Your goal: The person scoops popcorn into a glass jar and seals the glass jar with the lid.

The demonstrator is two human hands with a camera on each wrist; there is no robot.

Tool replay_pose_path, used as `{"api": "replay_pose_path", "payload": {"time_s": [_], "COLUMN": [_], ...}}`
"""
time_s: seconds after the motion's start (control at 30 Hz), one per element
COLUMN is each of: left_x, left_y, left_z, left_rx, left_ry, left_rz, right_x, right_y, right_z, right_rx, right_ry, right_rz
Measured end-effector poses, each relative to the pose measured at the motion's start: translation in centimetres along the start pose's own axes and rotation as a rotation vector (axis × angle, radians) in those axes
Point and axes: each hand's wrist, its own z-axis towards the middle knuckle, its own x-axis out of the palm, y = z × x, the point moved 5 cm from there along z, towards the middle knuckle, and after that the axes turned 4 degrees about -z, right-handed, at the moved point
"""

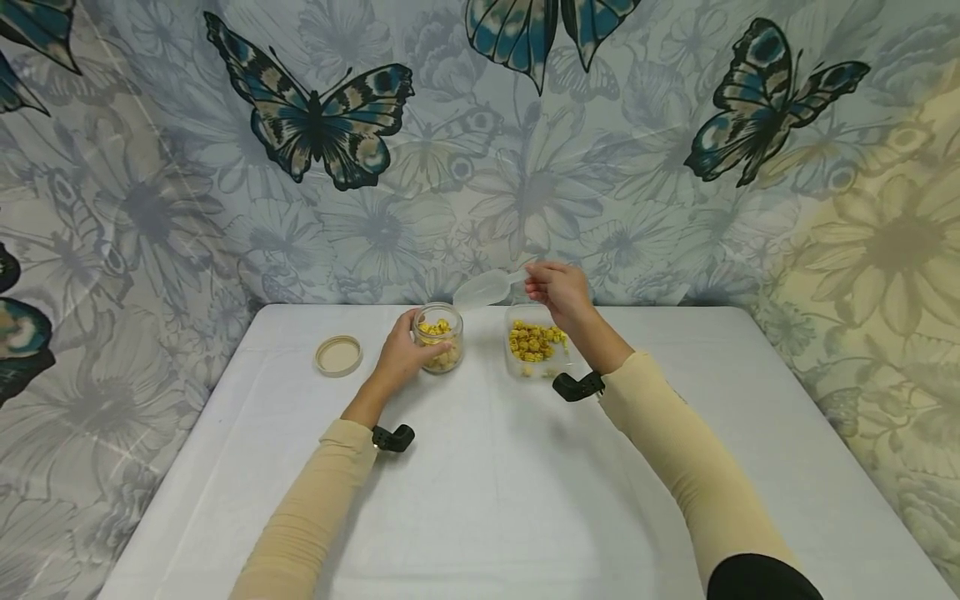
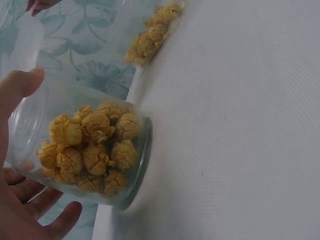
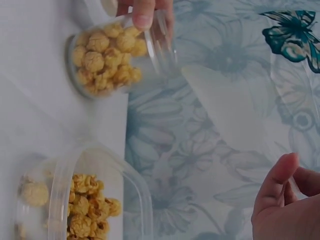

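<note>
My left hand (image 1: pixel 400 354) grips a clear jar (image 1: pixel 459 325) that stands upright on the table, thumb on the near side and fingers round the far side. Caramel popcorn (image 2: pixel 90 155) fills its lower part in the left wrist view. In my right hand (image 1: pixel 562 296) is the handle of a translucent plastic spoon (image 1: pixel 482 290), pinched between thumb and fingers. The spoon's bowl points left, its tip close to the jar's mouth; no popcorn shows on it. Below the right hand sits a clear plastic container (image 3: pixel 139 182), partly filled with more popcorn (image 1: pixel 532 342).
A round beige-rimmed lid (image 1: pixel 338 357) lies left of the jar. The white-covered table (image 1: pixel 480 483) ends at the back against a butterfly-patterned cloth (image 1: pixel 540 183), which also hangs at both sides.
</note>
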Motion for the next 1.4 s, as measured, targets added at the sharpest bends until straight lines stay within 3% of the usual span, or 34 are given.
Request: {"api": "replay_pose_path", "payload": {"time_s": [0.33,0.5,0.73,1.07,1.4], "left_x": [-0.1,-0.3,-0.6,-0.7,-0.3], "left_y": [-0.7,-1.2,-2.1,-3.5,-5.0], "left_z": [0.2,0.3,0.4,0.8,0.4], "left_rx": [-0.014,-0.004,0.033,0.066,0.17], "left_ry": [0.027,0.048,0.04,-0.012,0.026], "left_rz": [0.036,0.07,0.13,0.121,0.07], "right_x": [-1.0,-1.3,-2.1,-3.7,-5.9], "right_y": [-0.2,0.4,1.1,1.4,1.2], "right_z": [0.0,0.1,0.2,0.0,-0.4], "right_rx": [0.031,0.002,-0.027,-0.011,0.002], "right_ry": [-0.005,0.0,-0.018,-0.031,-0.095], "right_rz": [0.044,0.056,0.12,0.157,0.168]}}
